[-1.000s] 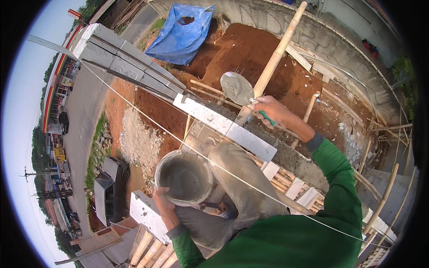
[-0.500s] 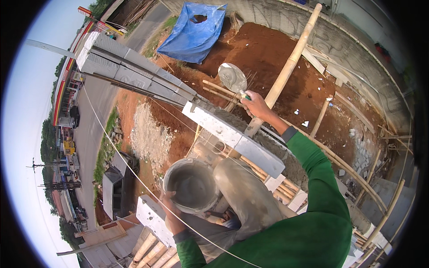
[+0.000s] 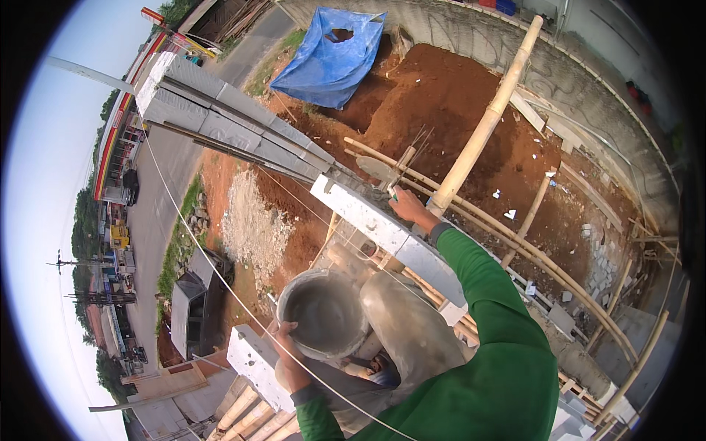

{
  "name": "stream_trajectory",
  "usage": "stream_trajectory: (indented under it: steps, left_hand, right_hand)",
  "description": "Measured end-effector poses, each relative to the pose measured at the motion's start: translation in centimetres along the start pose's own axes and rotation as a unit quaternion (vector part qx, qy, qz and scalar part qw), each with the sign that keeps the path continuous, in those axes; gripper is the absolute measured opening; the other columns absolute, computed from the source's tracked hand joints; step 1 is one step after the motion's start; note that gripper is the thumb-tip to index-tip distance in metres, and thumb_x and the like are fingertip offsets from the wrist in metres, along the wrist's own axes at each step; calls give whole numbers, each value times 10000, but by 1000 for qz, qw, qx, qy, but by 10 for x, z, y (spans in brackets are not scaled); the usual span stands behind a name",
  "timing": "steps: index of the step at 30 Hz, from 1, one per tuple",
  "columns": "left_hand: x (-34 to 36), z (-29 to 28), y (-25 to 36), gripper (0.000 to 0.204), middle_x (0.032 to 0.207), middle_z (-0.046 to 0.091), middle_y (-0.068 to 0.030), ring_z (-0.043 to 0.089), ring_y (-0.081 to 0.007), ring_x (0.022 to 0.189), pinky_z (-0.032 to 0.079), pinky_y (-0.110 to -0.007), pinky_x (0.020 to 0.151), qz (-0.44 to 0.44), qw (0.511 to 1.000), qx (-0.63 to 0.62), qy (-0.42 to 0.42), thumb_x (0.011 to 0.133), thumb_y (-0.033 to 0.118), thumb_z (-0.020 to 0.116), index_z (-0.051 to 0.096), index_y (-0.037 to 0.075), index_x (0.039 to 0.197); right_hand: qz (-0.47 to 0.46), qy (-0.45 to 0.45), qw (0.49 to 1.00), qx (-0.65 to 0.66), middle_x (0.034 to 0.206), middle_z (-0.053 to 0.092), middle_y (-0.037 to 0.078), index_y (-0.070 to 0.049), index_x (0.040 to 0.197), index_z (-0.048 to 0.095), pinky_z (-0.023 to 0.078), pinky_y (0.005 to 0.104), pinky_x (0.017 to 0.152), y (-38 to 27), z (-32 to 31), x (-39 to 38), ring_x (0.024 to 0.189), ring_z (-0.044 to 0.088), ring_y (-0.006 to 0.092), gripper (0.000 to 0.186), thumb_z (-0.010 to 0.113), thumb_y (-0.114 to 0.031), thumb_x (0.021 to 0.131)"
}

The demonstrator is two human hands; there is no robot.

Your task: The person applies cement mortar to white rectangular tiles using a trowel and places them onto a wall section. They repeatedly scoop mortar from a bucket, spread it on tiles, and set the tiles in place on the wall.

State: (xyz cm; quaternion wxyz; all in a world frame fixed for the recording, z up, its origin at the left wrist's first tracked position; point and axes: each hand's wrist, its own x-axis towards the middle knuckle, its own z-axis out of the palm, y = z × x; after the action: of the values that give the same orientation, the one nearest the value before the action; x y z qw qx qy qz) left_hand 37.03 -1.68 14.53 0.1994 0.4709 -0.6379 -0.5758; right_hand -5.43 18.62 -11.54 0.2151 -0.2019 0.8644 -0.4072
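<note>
My right hand (image 3: 412,208) is closed round the green handle of a trowel. The trowel's rounded blade (image 3: 376,168) lies low at the wall's top, just beyond the row of white blocks (image 3: 364,211). How much mortar is on the blade is hard to tell. My left hand (image 3: 288,355) grips the near left rim of a bucket (image 3: 282,312), its thumb on the edge. Grey mortar (image 3: 320,312) lies inside the bucket, which rests against my mud-smeared leg (image 3: 412,327). Another white block (image 3: 254,360) is beside my left wrist.
A thin string (image 3: 209,275) crosses in front of my left arm. A thick bamboo pole (image 3: 489,117) slants beyond the wall, with thinner poles (image 3: 551,264) at right. A stacked block wall (image 3: 228,110) stands at far left. Below are red soil, a blue tarp (image 3: 327,59) and a parked vehicle (image 3: 193,301).
My right hand has brought the trowel down and toward me, from above the soil to the wall top; its blade has tipped. My left hand stays on the bucket. The view has shifted slightly.
</note>
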Motion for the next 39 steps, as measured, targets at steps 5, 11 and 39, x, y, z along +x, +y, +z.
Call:
stream_trajectory:
  steps: [5, 11, 39]
  left_hand:
    - [-8, 12, 24, 630, 1188, 707, -126, 658, -243, 1032, 508, -334, 958, -7, 999, -27, -32, 706, 52, 548, 644, -54, 1321]
    - [-10, 17, 24, 509, 1064, 716, -85, 649, -195, 965, 496, -301, 910, 31, 998, -44, -24, 731, 45, 550, 687, -57, 1211]
    - [0, 7, 17, 455, 1046, 671, -92, 635, -247, 949, 507, -372, 881, -27, 998, 44, 19, 701, 119, 600, 687, -9, 1129]
  right_hand:
    - [-64, -59, 984, -156, 1062, 760, 179, -28, 948, 765, 562, 494, 890, 28, -9, 29, 1103, 709, 373, 233, 606, -185, 883]
    - [-32, -47, 997, -60, 1010, 764, 212, -9, 887, 773, 572, 495, 761, 33, 2, 51, 995, 743, 397, 218, 610, -145, 836]
    - [-43, 113, 991, -64, 843, 702, 255, 55, 1010, 681, 537, 527, 758, -46, -185, -145, 828, 695, 448, 294, 669, -217, 900]
